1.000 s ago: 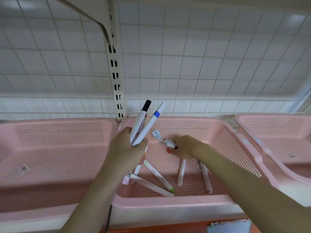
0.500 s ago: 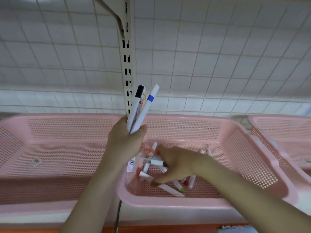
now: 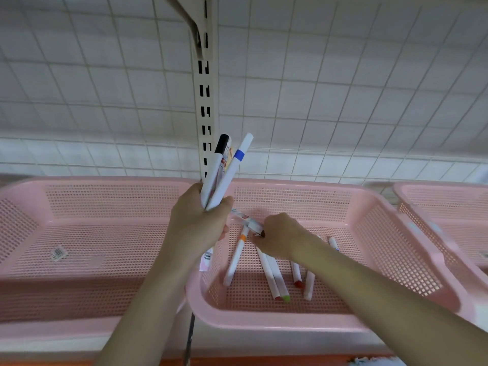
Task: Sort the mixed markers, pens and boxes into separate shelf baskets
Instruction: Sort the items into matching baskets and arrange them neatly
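Our right hand (image 3: 280,237) has come up from the pile in the middle basket (image 3: 396,233) with one more marker (image 3: 248,220) pinched in its grip, while our left hand (image 3: 196,225) still holds its bunch of markers (image 3: 224,173) tight, so the sorting goes on.
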### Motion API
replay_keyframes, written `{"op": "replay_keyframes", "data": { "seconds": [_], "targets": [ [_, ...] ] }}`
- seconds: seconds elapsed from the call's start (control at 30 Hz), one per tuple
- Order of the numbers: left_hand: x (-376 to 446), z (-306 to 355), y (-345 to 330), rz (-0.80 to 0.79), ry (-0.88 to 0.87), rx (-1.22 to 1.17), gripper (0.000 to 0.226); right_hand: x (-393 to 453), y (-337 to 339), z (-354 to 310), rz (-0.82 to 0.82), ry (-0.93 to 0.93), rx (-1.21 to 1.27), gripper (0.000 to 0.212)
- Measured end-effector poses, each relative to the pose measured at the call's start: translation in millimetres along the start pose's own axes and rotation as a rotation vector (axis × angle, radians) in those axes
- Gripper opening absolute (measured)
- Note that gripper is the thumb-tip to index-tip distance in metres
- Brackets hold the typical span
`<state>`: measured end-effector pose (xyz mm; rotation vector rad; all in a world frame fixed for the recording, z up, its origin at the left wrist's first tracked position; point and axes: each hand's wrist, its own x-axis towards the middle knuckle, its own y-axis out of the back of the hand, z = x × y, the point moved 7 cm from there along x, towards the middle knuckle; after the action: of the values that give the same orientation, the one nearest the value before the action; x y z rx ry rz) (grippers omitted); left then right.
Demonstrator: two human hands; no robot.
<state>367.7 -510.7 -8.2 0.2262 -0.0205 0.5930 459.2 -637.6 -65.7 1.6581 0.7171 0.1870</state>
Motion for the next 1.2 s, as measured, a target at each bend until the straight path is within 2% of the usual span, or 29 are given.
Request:
{"op": "replay_keyframes", "data": {
  "seconds": [0.07,0.13,0.2,0.27,0.37,0.53,0.63,0.7,0.77,0.8,0.87,0.97,1.03,1.1,1.2],
  "targets": [
    [0,0,2,0.012,0.003,0.011,0.008,8,5,-5,0.008,0.021,0.058,0.018],
    [0,0,4,0.021,0.005,0.015,0.008,12,2,-13,-0.07,0.067,0.129,0.02],
    [0,-1,7,0.021,0.004,0.026,0.007,14,-2,-20,-0.147,0.105,0.177,0.007],
    [0,-1,9,0.024,0.004,0.045,0.007,14,-5,-27,-0.225,0.149,0.162,0.016],
    [1,0,9,0.017,-0.004,0.085,0.008,6,-12,-31,-0.365,0.183,0.17,0.014],
    [-2,4,-1,-0.05,-0.059,0.223,0.005,-2,29,29,-0.011,-0.023,0.375,0.023],
    [-4,6,-21,-0.139,-0.107,0.41,0.007,-15,33,77,-0.048,-0.187,0.474,0.027],
    [-5,6,-38,-0.189,-0.154,0.599,0.01,-21,30,102,-0.054,-0.282,0.685,0.024],
    [-7,2,-57,-0.255,-0.187,0.829,0.014,-28,30,120,0.006,-0.35,0.845,0.02],
    [-9,-2,-66,-0.317,-0.164,0.923,0.013,-31,31,128,0.043,-0.37,0.851,0.019],
    [-11,-14,-77,-0.444,-0.075,1.087,0.005,-36,34,143,0.105,-0.405,0.676,0.026],
    [-10,-25,-82,-0.532,-0.007,1.193,0.018,-43,31,150,0.071,-0.424,0.43,0.041],
    [-8,-28,-85,-0.557,0.007,1.181,0.011,-45,22,146,-0.029,-0.41,0.322,0.056],
    [-6,-33,-88,-0.568,0.025,1.093,0.013,-46,17,139,-0.104,-0.398,0.265,0.071],
    [-3,-33,-85,-0.523,0.041,0.92,0.014,-46,19,133,-0.146,-0.374,0.211,0.064]
  ]
}}
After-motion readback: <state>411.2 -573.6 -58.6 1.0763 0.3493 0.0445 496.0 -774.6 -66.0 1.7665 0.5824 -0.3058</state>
